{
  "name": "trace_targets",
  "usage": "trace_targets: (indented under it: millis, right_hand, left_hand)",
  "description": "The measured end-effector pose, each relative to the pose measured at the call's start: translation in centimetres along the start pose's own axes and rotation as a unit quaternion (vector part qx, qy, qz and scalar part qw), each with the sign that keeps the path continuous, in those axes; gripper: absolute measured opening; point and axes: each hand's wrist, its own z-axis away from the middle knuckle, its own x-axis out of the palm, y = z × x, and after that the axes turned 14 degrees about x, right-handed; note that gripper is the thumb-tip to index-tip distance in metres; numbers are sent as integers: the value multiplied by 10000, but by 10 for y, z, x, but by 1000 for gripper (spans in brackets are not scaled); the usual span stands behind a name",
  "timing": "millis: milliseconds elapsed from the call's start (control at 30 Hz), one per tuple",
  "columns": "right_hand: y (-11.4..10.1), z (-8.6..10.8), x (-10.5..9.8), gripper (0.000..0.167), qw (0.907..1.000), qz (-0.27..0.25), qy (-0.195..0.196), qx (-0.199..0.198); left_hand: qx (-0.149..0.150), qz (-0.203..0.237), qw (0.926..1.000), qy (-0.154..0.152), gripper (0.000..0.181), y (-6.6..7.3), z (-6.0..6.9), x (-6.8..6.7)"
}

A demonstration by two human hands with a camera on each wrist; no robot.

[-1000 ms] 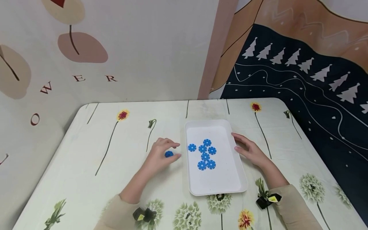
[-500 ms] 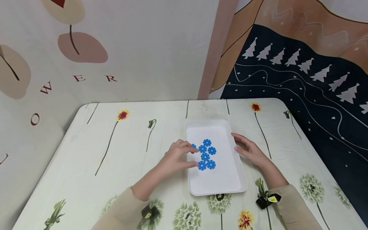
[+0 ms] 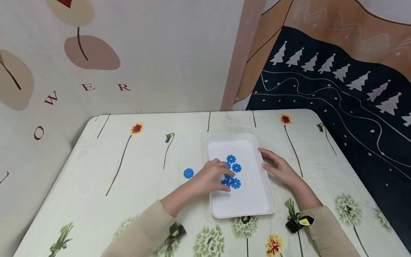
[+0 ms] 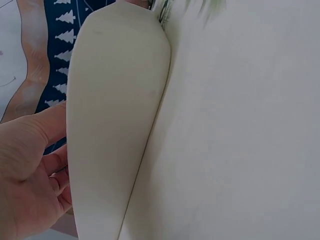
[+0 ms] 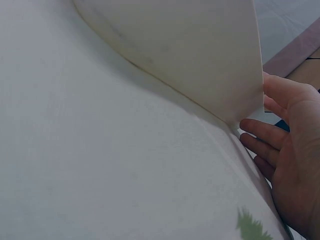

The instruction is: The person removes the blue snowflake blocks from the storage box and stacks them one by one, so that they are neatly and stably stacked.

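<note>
In the head view, several blue notched plastic discs (image 3: 236,183) lie flat in a white tray (image 3: 244,203). My left hand (image 3: 208,177) reaches over the tray's left rim, thumb and fingers spread apart above the discs and hiding some of them. Whether its fingertips touch a disc cannot be made out. One more blue notched disc (image 3: 188,173) lies on the table left of the tray. My right hand (image 3: 282,171) rests its fingertips against the tray's right rim. Both wrist views show the tray's outer wall (image 4: 115,120) beside the hand, with the discs out of sight.
A floral tablecloth (image 3: 144,192) covers the table under the tray. Behind it rises a pale printed wall hanging (image 3: 173,64), and a dark blue one with white trees (image 3: 308,85) hangs at the right. Both sleeves carry black wrist straps (image 3: 174,230).
My left hand has moved right from the single disc on the table to over the tray, leaving that disc behind. The right hand and tray stay put.
</note>
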Motion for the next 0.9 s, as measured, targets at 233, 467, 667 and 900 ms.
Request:
trace_targets:
  millis: [233,467,667,900]
  right_hand:
    - [-1,-1,0,53,9998,-130,-102,-56]
    - [-2,0,-1,54,9998,-149,-101,-31]
    - [-1,0,0,54,9999,-119,-80,-17]
    - [-1,0,1,53,10000,-39,-23,-4]
  left_hand:
    - [-1,-114,9981,-604,45,-3,-13,4]
    - [-128,-408,9942,-985,44,-9,-24,7]
    - [-227,-651,9886,-1338,44,-14,-31,12]
    - [-128,-945,9847,-1461,38,-12,-34,14]
